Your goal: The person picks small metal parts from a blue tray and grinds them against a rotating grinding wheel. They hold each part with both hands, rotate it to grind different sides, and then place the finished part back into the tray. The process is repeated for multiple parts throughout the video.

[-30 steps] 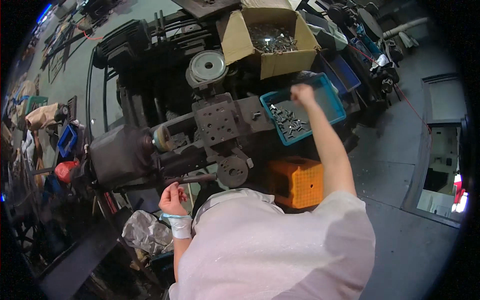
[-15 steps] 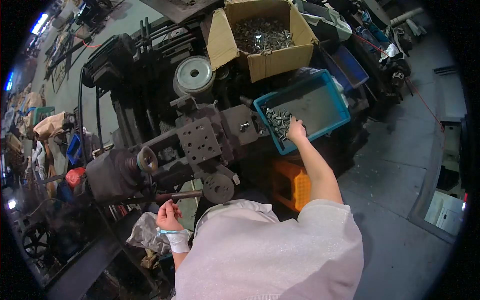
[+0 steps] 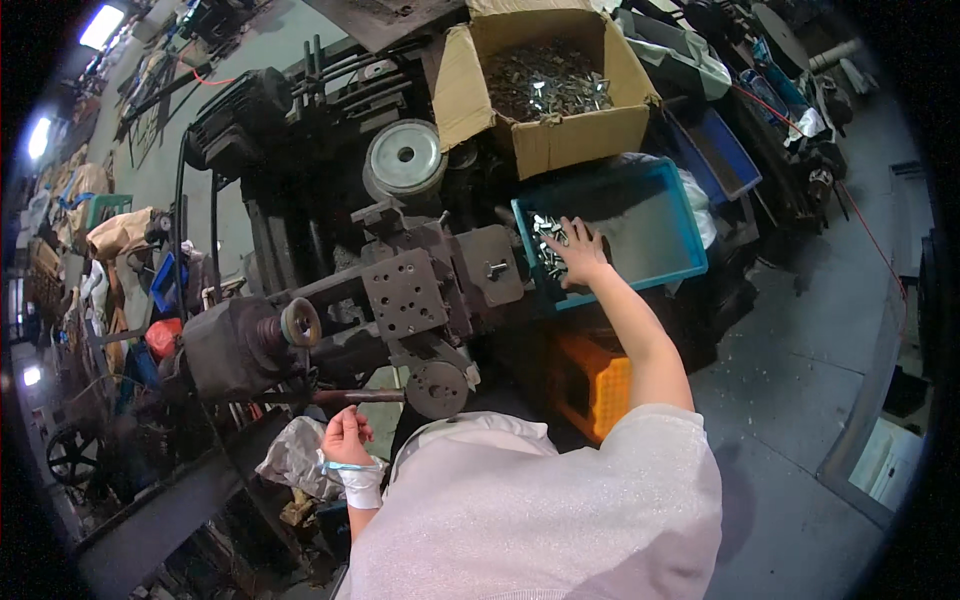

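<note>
My right hand point(image 3: 581, 254) is over the left end of a teal plastic tray point(image 3: 690, 235), fingers spread, palm down. Under and beside its fingers lies a heap of small, shiny metal pieces point(image 3: 546, 238), shaped like short pins or bolts; the hand covers part of the heap. My left hand point(image 3: 347, 437), with a white wrap at the wrist, hovers near a horizontal rod point(image 3: 355, 396) on the dark machine. Its fingers are curled together, and whatever they may hold is hidden. Two or so small metal pieces point(image 3: 496, 270) rest on the machine's flat plate point(image 3: 505, 292).
Behind the tray stands an open cardboard box point(image 3: 585, 143) full of small metal parts. A drilled block point(image 3: 403, 293) and round pulley point(image 3: 405, 155) belong to the machine. An orange plastic stool point(image 3: 610, 390) sits below the tray, and a blue bin point(image 3: 735, 150) lies beyond it.
My right hand has opened its fingers from a reach into the metal pieces and shifted slightly left within the tray. My left hand stays curled near the rod. The whole view has shifted a little.
</note>
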### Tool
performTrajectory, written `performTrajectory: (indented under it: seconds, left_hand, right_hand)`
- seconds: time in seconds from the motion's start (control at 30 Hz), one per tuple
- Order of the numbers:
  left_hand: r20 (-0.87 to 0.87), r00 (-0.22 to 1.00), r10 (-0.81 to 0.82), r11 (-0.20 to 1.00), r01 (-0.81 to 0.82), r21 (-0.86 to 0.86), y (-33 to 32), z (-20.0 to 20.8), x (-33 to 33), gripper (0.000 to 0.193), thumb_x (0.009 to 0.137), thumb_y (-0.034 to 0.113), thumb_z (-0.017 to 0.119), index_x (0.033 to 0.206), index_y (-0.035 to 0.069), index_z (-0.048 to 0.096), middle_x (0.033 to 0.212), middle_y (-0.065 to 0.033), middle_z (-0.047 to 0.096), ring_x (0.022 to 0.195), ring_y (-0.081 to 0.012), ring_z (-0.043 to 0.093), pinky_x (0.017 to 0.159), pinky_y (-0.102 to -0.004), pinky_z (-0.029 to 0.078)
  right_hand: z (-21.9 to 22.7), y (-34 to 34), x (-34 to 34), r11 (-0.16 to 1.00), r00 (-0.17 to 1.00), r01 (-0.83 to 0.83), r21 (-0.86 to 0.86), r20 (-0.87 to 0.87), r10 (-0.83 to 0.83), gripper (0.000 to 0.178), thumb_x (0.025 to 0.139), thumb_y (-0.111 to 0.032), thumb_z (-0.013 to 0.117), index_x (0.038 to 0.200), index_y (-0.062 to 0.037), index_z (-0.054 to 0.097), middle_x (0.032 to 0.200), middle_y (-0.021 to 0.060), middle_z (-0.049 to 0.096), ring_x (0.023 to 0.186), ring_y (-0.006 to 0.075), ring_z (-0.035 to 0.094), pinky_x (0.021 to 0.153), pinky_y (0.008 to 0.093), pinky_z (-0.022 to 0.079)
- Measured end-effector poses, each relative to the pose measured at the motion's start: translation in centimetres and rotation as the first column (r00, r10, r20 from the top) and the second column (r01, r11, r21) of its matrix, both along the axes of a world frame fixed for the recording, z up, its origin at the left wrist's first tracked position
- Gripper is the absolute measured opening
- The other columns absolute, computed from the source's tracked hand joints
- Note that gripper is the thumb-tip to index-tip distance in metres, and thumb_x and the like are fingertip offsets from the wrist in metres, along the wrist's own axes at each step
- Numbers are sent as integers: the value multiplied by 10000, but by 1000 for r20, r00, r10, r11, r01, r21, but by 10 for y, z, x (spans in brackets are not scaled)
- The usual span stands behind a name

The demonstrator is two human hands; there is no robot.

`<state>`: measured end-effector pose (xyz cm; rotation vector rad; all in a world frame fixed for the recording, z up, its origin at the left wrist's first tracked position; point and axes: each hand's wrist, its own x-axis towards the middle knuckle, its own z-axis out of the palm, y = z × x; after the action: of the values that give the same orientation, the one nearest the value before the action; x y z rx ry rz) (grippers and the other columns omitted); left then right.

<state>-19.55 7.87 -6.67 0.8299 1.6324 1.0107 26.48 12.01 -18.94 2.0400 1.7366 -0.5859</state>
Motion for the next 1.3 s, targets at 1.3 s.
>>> performTrajectory:
  seconds: [1.3]
  left_hand:
    - [-100,995,5,983,-23,-180,-8,-9,-12,145,816,174,567,802,37,610,632,-18,586,468,-61,487,414,-206,396]
  right_hand:
    - [-33,38,-6,977,990,-49,208,-118,75,764,558,-251,657,1241,-65,369,1350,184,221,1226,340,251,999,501,197]
